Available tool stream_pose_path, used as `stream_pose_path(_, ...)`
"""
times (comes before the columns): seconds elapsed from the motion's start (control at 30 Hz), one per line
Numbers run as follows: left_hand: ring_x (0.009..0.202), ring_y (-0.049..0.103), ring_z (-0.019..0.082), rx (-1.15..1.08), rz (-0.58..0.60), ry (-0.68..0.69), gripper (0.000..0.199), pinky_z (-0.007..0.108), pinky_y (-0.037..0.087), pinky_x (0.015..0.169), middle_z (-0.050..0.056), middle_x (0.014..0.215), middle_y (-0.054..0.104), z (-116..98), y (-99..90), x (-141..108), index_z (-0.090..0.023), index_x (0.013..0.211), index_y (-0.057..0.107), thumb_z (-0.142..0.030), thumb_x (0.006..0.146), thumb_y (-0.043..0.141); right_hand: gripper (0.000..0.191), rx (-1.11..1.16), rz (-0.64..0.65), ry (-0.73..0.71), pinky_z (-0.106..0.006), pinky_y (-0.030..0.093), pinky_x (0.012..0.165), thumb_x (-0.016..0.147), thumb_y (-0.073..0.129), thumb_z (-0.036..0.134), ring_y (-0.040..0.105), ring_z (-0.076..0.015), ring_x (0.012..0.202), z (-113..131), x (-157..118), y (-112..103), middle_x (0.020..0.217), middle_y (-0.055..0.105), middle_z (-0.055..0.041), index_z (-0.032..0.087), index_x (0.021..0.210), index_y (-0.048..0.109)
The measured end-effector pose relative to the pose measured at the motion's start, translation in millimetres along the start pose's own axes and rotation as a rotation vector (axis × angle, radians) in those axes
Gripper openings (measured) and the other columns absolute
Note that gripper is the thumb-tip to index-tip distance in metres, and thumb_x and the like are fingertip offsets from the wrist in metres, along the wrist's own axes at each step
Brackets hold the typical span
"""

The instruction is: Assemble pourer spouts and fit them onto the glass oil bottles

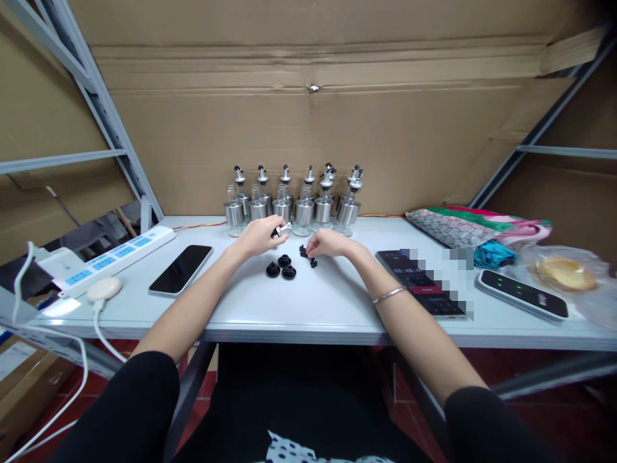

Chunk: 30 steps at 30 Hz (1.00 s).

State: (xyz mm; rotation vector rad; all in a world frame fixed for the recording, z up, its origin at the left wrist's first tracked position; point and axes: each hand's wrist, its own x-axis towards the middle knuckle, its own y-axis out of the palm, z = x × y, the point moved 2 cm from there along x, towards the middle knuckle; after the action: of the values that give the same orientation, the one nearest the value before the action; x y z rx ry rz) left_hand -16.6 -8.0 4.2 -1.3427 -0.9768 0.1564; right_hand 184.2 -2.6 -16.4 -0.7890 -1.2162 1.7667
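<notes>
My left hand [260, 238] is closed on a silver-and-black pourer spout [285, 228], its shiny end sticking out past the fingers. My right hand [328, 243] reaches down to the tabletop, fingertips pinched together among small black pieces [313, 263]; whatever lies between those fingertips is hidden. Three black rubber stoppers [288, 272] sit in a cluster on the table, just in front of my left hand. Behind both hands stand several glass bottles with steel sleeves [304, 212]. Those at the back and right carry pourer spouts, while several front ones have bare necks.
On the left of the white table [299, 308] lie a phone [181, 270], a power strip [118, 257] and a round white charger [105, 289]. To the right are a phone showing a timer [419, 283], a black-and-white device [523, 294], a patterned cloth bag [463, 225] and bagged food [566, 274].
</notes>
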Motion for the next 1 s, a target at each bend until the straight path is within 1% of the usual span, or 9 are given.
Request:
stream_pose_path(0.13, 0.081, 0.059, 0.018, -0.003, -0.006, 0.003, 0.021, 0.026, 0.042, 0.068, 0.005, 0.093, 0.064, 0.4, 0.9, 0.0, -0.018, 0.092, 0.056, -0.036, 0.083, 0.049, 0.013, 0.012, -0.042, -0.007, -0.017, 0.044, 0.064, 0.069, 0.068, 0.018, 0.065, -0.0126, 0.072, -0.3, 3.8, 4.5, 0.076, 0.074, -0.0008, 0.016, 0.079, 0.075)
stream_pose_path(0.33, 0.080, 0.059, 0.018, 0.007, -0.001, -0.005, 0.022, 0.026, 0.041, 0.067, 0.006, 0.093, 0.064, 0.0, 1.3, 0.0, -0.017, 0.093, 0.056, -0.036, 0.083, 0.049, 0.012, -0.023, -0.133, 0.059, -0.017, 0.043, 0.064, 0.071, 0.068, 0.021, 0.063, -0.0119, 0.070, 5.1, 8.4, 8.6, 0.075, 0.073, -0.0011, 0.017, 0.080, 0.075)
stream_pose_path(0.53, 0.079, 0.059, 0.018, 0.009, 0.002, 0.005, 0.023, 0.026, 0.041, 0.067, 0.005, 0.091, 0.064, 0.3, 1.6, -0.1, -0.017, 0.092, 0.056, -0.037, 0.084, 0.048, 0.016, -0.054, -0.204, 0.104, -0.021, 0.042, 0.064, 0.074, 0.067, 0.025, 0.063, -0.0156, 0.071, 7.1, 11.8, 12.7, 0.075, 0.072, -0.0056, 0.014, 0.083, 0.075)
stream_pose_path(0.6, 0.079, 0.059, 0.018, 0.006, -0.003, 0.007, 0.023, 0.026, 0.041, 0.067, 0.005, 0.091, 0.064, 0.3, 1.3, -0.1, -0.017, 0.091, 0.056, -0.037, 0.084, 0.048, 0.017, -0.057, -0.213, 0.092, -0.021, 0.043, 0.067, 0.078, 0.063, 0.023, 0.063, -0.0159, 0.074, 6.5, 11.5, 11.6, 0.080, 0.073, -0.0064, 0.014, 0.086, 0.074)
stream_pose_path(0.67, 0.079, 0.059, 0.018, 0.007, -0.008, 0.007, 0.023, 0.026, 0.041, 0.067, 0.005, 0.091, 0.064, 0.2, 1.0, -0.1, -0.017, 0.091, 0.056, -0.038, 0.084, 0.048, 0.021, -0.060, -0.216, 0.067, -0.021, 0.044, 0.072, 0.081, 0.055, 0.015, 0.064, -0.0152, 0.080, 6.6, 10.8, 9.9, 0.088, 0.073, -0.0059, 0.016, 0.090, 0.074)
stream_pose_path(0.77, 0.080, 0.059, 0.018, 0.015, -0.003, 0.004, 0.023, 0.026, 0.042, 0.067, 0.006, 0.093, 0.065, -0.1, 0.9, 0.1, -0.017, 0.093, 0.056, -0.037, 0.084, 0.049, 0.031, -0.068, -0.200, 0.016, -0.020, 0.043, 0.080, 0.081, 0.048, 0.004, 0.063, -0.0147, 0.088, 8.6, 9.9, 9.0, 0.099, 0.072, -0.0052, 0.017, 0.094, 0.073)
stream_pose_path(0.87, 0.081, 0.060, 0.019, 0.020, 0.004, -0.003, 0.022, 0.026, 0.042, 0.067, 0.006, 0.093, 0.065, -0.5, 0.7, 0.3, -0.017, 0.093, 0.056, -0.036, 0.084, 0.049, 0.034, -0.076, -0.175, -0.025, -0.021, 0.044, 0.084, 0.081, 0.046, 0.002, 0.063, -0.0158, 0.092, 10.7, 10.3, 10.9, 0.102, 0.071, -0.0063, 0.015, 0.097, 0.073)
stream_pose_path(1.0, 0.080, 0.060, 0.018, 0.020, 0.004, -0.005, 0.022, 0.026, 0.042, 0.066, 0.006, 0.092, 0.065, -1.2, -0.2, 0.5, -0.017, 0.092, 0.056, -0.036, 0.084, 0.049, 0.033, -0.086, -0.159, -0.036, -0.023, 0.044, 0.088, 0.082, 0.046, 0.003, 0.063, -0.0183, 0.097, 10.3, 11.4, 13.1, 0.105, 0.071, -0.0080, 0.013, 0.100, 0.072)
